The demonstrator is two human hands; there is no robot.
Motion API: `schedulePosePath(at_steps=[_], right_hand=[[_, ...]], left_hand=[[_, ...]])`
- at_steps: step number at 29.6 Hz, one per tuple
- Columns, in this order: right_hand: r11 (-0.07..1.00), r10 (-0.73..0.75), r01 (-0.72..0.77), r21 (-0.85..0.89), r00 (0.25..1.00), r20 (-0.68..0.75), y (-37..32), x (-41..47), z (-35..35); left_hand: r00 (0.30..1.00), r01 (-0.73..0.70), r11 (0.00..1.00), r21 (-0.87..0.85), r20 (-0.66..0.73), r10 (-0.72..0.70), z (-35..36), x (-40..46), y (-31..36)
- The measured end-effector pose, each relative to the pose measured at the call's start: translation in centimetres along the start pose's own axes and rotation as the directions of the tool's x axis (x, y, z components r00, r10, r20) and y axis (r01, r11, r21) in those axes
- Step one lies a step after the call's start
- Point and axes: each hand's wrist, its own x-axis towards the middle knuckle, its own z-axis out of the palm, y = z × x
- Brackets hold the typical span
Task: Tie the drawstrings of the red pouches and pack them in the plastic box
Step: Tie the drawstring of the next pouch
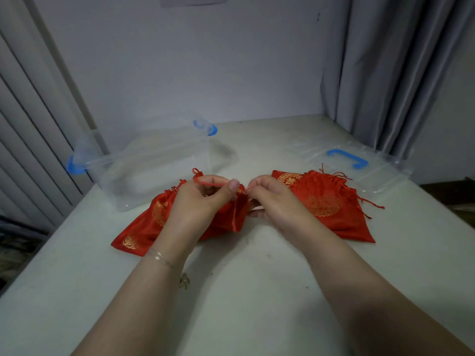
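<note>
Your left grip (203, 199) and right grip (270, 199) each pinch the red drawstring (209, 183) above a red pouch (154, 222) on the bench (244, 278). More pouches (326, 204) lie right; the plastic box (154, 163) stands behind.

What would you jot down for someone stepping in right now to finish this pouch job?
Left hand and right hand each pinch the red drawstring of the pouch under the hands; knot unfinished.
More red pouches lie to the right on the table.
Plastic box stands open, nothing inside; its lid lies far right.
Left: finish tying, pack all.
</note>
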Motion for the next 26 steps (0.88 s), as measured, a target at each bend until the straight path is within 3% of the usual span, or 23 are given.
schedulePosePath(at_steps=[1,2,4,6,10,13,16,20,22,26], right_hand=[[0.994,0.044,-0.045,0.103,0.999,0.01,0.0,0.0,0.2],[0.996,0.038,-0.038,0.082,0.999,-0.003,0.1,0.0,0.2],[0.968,-0.1,0.084,-0.238,0.993,-0.055,0.1,-0.3,0.1],[0.838,-0.231,0.168,-0.519,0.971,-0.058,0.2,-0.6,0.1],[0.593,-0.346,0.183,-0.784,0.937,-0.044,0.2,-1.1,0.3],[0.533,-0.403,0.244,-0.81,0.915,0.011,0.1,-1.2,0.0],[0.523,-0.43,0.325,-0.788,0.899,0.086,-0.2,-1.5,0.0],[0.521,-0.452,0.37,-0.769,0.884,0.119,-0.5,-1.7,0.4],[0.572,-0.451,0.376,-0.729,0.886,0.103,-0.7,-1.7,0.4],[0.742,-0.404,0.36,-0.566,0.913,0.052,-1.0,-1.5,-0.1]], left_hand=[[1.0,0.018,1.0,-0.025,-0.017,-0.018,-0.1,0.1,0.0],[0.999,0.032,0.999,-0.043,-0.033,-0.034,-0.1,0.0,0.0],[0.997,0.043,0.998,-0.042,-0.067,-0.046,0.1,0.0,-0.1],[0.994,0.051,0.998,-0.026,-0.1,-0.054,0.0,0.1,0.0],[0.995,0.064,0.995,0.075,-0.075,-0.058,-0.2,0.1,-0.1],[0.999,-0.017,0.946,0.324,-0.032,0.029,-0.5,0.1,-0.5],[0.984,-0.145,0.808,0.57,0.002,0.175,-0.3,0.0,-0.7],[0.94,-0.285,0.645,0.708,0.077,0.331,-0.2,0.0,-1.2],[0.936,-0.29,0.643,0.709,0.07,0.346,-0.2,0.1,-1.3],[0.965,-0.207,0.784,0.585,-0.009,0.262,0.0,-0.2,-0.8]])
